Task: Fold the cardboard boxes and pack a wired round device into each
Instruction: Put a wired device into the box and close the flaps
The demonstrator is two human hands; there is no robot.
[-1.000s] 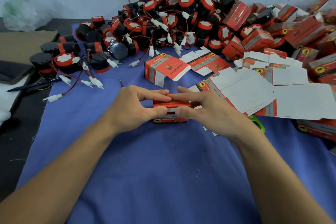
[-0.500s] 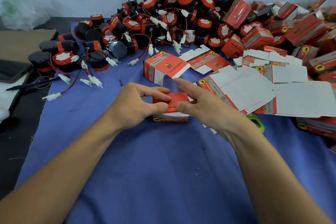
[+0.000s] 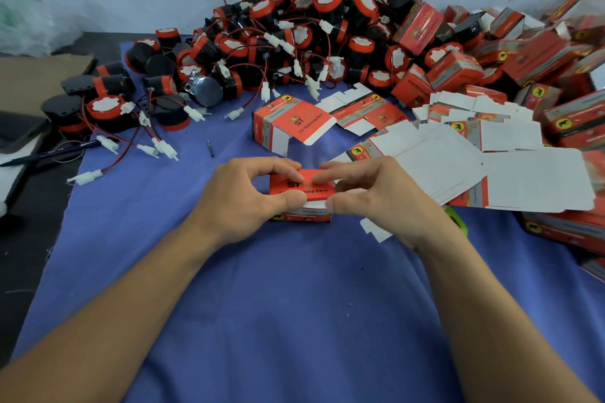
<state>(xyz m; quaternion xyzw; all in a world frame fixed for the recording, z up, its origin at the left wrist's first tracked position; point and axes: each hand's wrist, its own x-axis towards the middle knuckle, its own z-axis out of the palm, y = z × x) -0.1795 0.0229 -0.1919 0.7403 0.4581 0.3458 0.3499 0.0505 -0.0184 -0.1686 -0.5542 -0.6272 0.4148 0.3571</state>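
Observation:
A small red cardboard box (image 3: 302,191) sits on the blue cloth (image 3: 262,304) between my hands. My left hand (image 3: 242,196) grips its left side, thumb on the front of the lid and fingers curled over the top. My right hand (image 3: 370,196) holds the right side, index finger lying on the lid and thumb at the front edge. The lid's white tuck flap shows just above the box's front wall. What is inside the box is hidden. A second folded box (image 3: 288,124) stands behind with its lid flap open.
A big heap of black-and-red round wired devices (image 3: 294,42) fills the back of the table. Flat white box blanks (image 3: 458,167) fan out at the right, with packed red boxes (image 3: 540,75) piled beyond. A pen (image 3: 49,154) and brown cardboard (image 3: 32,82) lie at the left.
The right hand, which had lifted off the raised lid half a second ago, has come back down onto it. The lid now lies lower over the box.

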